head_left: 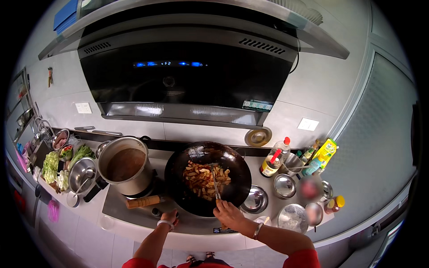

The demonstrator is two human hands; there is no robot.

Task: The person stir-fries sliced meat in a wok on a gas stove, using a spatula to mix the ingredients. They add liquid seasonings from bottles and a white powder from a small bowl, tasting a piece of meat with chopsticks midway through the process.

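Observation:
A large black wok [237,174] holds chopped browned food [199,176]. My right hand [228,214] grips a long metal spatula [216,185] whose head is in the food. My left hand [169,219] is at the front of the steel stove [117,205], fingers curled round a dark knob, partly hidden. A wooden handle [143,201] juts out above it, left of the wok. To the left of the wok stands a steel pot [108,152] of brown liquid.
A black range hood [187,85] hangs overhead. Vegetables [50,167] and a steel bowl [78,174] sit at left. At right are bottles [270,165], steel dishes [284,185] and a white-dusted bowl [292,216] along the counter. A frosted door [375,147] stands at far right.

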